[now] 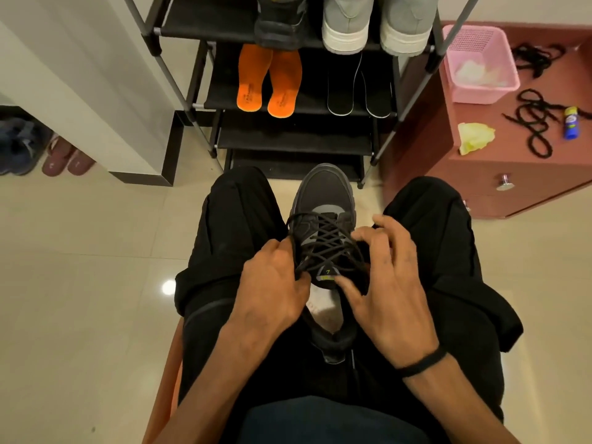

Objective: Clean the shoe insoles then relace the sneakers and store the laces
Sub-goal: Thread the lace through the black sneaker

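A dark grey sneaker (325, 200) lies between my knees, toe pointing away, with a black lace (330, 241) crossed through its eyelets. My left hand (275, 283) grips the shoe's left side, and one lace end runs between its fingers. My right hand (384, 277) holds the right side with fingers spread and the thumb by the tongue. Two orange insoles (269, 80) and two black insoles (358, 88) rest on the shoe rack's second shelf. Loose black laces (535, 123) lie on the pink cabinet top.
The black shoe rack (288, 136) stands just ahead with grey sneakers (374, 24) and a dark shoe (280, 24) on top. On the cabinet (512, 174) sit a pink basket (480, 65), a yellow cloth (474, 136) and a small blue bottle (571, 122). Slippers (64, 158) lie far left.
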Demonstrator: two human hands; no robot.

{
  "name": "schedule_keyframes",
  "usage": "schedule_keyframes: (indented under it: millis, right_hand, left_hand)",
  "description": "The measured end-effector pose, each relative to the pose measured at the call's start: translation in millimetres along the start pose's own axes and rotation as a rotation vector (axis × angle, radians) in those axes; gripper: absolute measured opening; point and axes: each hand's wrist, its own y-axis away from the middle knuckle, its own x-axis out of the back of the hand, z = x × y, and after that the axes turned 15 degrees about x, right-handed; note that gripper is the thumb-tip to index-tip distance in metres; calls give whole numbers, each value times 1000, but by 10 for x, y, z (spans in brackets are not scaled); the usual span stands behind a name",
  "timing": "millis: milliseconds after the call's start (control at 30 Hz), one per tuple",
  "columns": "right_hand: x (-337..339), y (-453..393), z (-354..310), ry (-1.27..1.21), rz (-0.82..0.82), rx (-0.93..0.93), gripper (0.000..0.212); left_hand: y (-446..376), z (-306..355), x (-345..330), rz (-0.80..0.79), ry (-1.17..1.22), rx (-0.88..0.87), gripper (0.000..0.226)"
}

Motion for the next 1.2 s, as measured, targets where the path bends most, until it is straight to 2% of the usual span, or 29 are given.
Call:
schedule_keyframes:
  millis: [100, 233, 333, 433, 567, 733, 833, 900, 967, 1033, 1100, 1200]
  right_hand:
    - [48, 109, -135, 84, -76, 120, 54]
    - [16, -47, -135, 291, -238, 76, 40]
    - [-70, -140, -137, 329, -255, 101, 27]
    - [-89, -39, -163, 223, -158, 189, 10]
    - [64, 53, -202, 43, 49, 210, 18]
    - [156, -119, -150, -313, 223, 39, 18]
    - [156, -123, -161, -377, 241, -61, 19]
    - [175, -125, -116, -356, 239, -150, 29]
    - [216, -154, -51, -319, 176, -235, 47]
    - [273, -209, -9, -316, 57, -285, 54]
    - [321, -263, -9, -414, -29, -326, 45]
    - [348, -331, -36, -390, -31, -295, 17]
  left_hand:
    - [-13, -6, -24, -2, 10, 6, 33]
    - [-21, 4, -23, -9, 27, 18, 33]
    - [-9, 16, 24, -26, 43, 28, 32]
    - [-18, -11, 69, -67, 91, 28, 32]
    - [-19, -32, 100, -88, 94, 19, 39]
    - [-1, 44, 91, -107, 82, 15, 46]
    - [35, 4, 179, -229, 199, 20, 64]
    - [107, -3, 279, -334, 363, 45, 73]
    - [164, 16, 343, -355, 542, 77, 68]
    - [176, 54, 333, -304, 675, 78, 46]
    - [156, 104, 325, -220, 788, 70, 20]
    - [81, 171, 354, -164, 919, 46, 12]
